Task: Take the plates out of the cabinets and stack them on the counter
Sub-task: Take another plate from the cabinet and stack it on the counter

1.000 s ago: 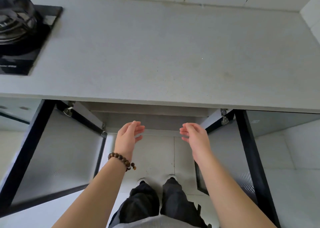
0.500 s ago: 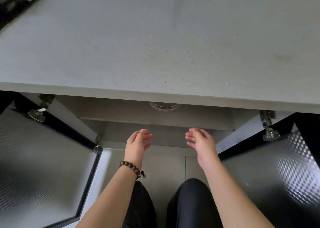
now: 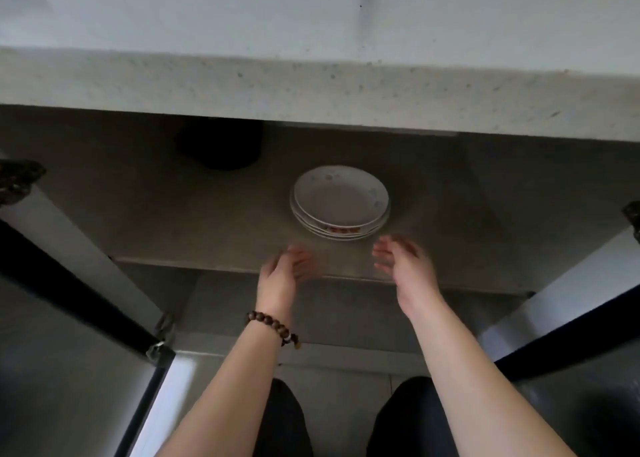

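Observation:
A small stack of white plates (image 3: 341, 202) with a faint floral print sits on the cabinet shelf (image 3: 207, 228) under the grey counter (image 3: 311, 78). My left hand (image 3: 282, 274), with a bead bracelet on its wrist, hovers just below and left of the stack, fingers apart. My right hand (image 3: 407, 264) hovers just below and right of it, also with fingers spread. Neither hand touches the plates; both are blurred by motion.
Both cabinet doors stand open, the left door (image 3: 69, 370) and the right door (image 3: 571, 335), framing the opening. A dark round object (image 3: 220, 146) sits at the back left of the shelf. The counter's front edge overhangs the shelf. My knees show at the bottom.
The view has dropped lower and closer, so the shelf and the whole plate stack now show. Both hands have reached forward to the shelf's front edge, near the plates.

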{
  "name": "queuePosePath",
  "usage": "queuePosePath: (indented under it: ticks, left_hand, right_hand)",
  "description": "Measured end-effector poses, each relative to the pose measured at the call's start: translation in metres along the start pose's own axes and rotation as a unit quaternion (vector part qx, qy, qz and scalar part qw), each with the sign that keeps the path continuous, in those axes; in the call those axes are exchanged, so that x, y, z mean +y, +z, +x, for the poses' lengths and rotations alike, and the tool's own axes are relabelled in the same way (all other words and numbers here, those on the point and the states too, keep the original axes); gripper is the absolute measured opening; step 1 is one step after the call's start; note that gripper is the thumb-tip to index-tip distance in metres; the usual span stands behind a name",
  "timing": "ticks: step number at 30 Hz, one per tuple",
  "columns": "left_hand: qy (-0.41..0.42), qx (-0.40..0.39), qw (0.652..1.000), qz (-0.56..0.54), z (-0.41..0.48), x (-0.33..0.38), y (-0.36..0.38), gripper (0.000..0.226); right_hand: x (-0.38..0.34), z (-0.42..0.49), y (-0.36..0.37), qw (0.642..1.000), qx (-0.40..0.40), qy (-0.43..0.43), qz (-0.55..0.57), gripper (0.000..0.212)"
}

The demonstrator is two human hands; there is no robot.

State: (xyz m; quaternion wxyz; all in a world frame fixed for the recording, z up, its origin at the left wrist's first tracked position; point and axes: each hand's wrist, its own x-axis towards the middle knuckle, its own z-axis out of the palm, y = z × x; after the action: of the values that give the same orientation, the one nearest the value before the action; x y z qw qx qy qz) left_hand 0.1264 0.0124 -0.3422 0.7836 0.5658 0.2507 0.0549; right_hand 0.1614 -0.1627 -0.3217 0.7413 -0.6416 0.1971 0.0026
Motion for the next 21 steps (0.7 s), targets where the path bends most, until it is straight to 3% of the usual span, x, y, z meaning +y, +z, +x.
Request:
queuePosePath:
  ticks: [7,10,15,21]
  left_hand:
    - [0.042,0.035,0.998,-0.032,0.055,0.025,0.018,0.021]
    - [0.036,0.032,0.999,0.019,0.073,0.037,0.027,0.028]
    - [0.025,0.003,0.998,0.06,0.095,0.038,0.027,0.036]
    - [-0.005,0.047,0.999,-0.015,0.1,0.04,0.03,0.016]
  right_hand:
    - [-0.027,0.055,0.022,0.996,0.035,-0.066,-0.054,0.013]
    - [-0.041,0.077,0.032,0.989,0.058,-0.082,-0.106,0.025]
    - [-0.044,0.101,0.036,0.985,0.074,-0.036,-0.149,0.033]
    - [-0.049,0.112,0.028,0.993,0.068,0.043,-0.084,0.03]
